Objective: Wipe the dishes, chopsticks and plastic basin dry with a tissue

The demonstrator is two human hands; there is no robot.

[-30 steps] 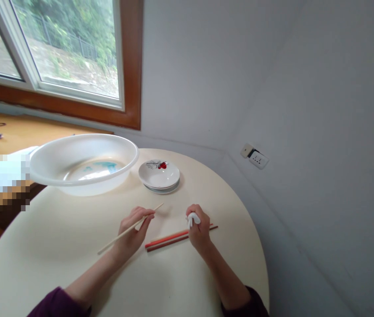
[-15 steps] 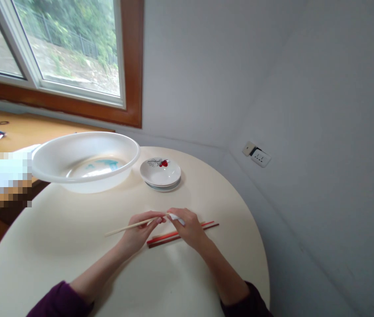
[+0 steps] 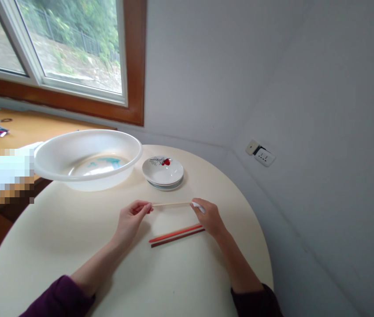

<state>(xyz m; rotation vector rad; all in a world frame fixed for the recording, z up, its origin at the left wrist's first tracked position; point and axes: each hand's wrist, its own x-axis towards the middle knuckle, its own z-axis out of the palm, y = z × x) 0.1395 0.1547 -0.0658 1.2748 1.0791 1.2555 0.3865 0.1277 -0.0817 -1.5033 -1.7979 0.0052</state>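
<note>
A round table (image 3: 74, 229) is occupied at its far left by a wide translucent basin (image 3: 94, 182), with a small stack of plates (image 3: 162, 171) set just beside it. The two hands are held apart above the table, nearer the wearer than the plates. The left hand (image 3: 133, 215) is found closed, its thumb and fingertips pinched on one end of a pale chopstick (image 3: 172, 204). The chopstick is held nearly level between the hands. Its other end is met by the right hand (image 3: 209, 215), whose fingers are curled tightly about a white wad (image 3: 199, 207); whether the stick is wrapped by it cannot be told. Below, a red chopstick (image 3: 176, 233) and a brown chopstick (image 3: 177, 238) are laid side by side.
</note>
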